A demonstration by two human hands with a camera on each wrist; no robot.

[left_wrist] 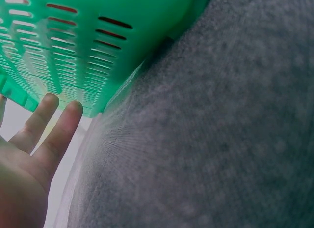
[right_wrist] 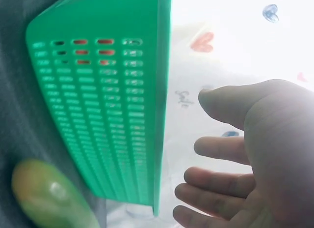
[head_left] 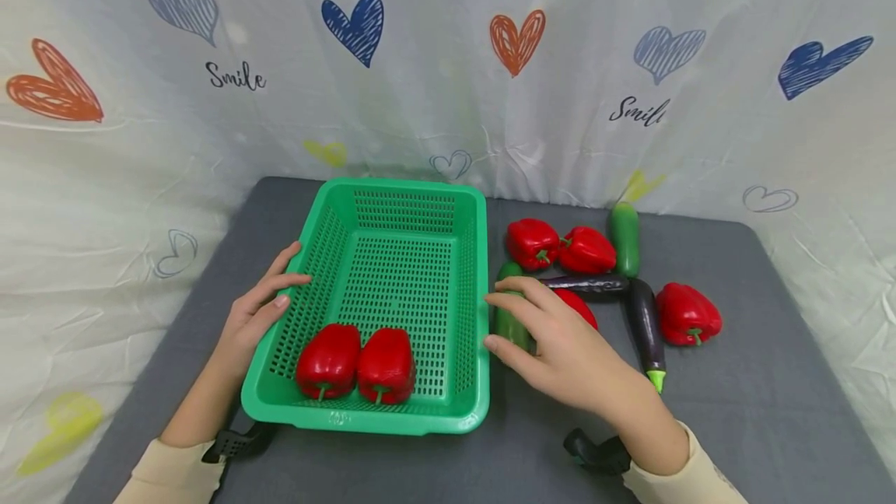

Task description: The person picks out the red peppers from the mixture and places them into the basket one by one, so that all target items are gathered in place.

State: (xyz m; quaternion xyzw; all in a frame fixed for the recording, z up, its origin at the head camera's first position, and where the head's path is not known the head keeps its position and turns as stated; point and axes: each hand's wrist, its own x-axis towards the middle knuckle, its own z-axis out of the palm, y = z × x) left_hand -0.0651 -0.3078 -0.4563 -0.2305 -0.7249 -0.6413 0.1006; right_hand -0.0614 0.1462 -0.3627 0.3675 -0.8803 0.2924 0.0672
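A green perforated plastic basket (head_left: 483, 255) stands on the grey table, with two red bell peppers (head_left: 327, 360) inside at its near end. At its left rim is my left hand (head_left: 248, 317), fingertips reaching over the edge; the left wrist view shows straight, spread fingers (left_wrist: 61, 134) beside the slotted wall. My right hand (head_left: 560, 341) is by the right rim, fingers extended and holding nothing. In the right wrist view its fingertips appear apart from the rim. Partly hidden by this hand are a green cucumber (head_left: 511, 325) and another red bell pepper (head_left: 579, 306).
Right of the basket lie more red bell peppers (head_left: 533, 243), a second green cucumber (head_left: 625, 239) and two dark eggplants (head_left: 644, 321), one pointing toward me. A white curtain (head_left: 434, 99) printed with hearts hangs behind the table (head_left: 756, 379).
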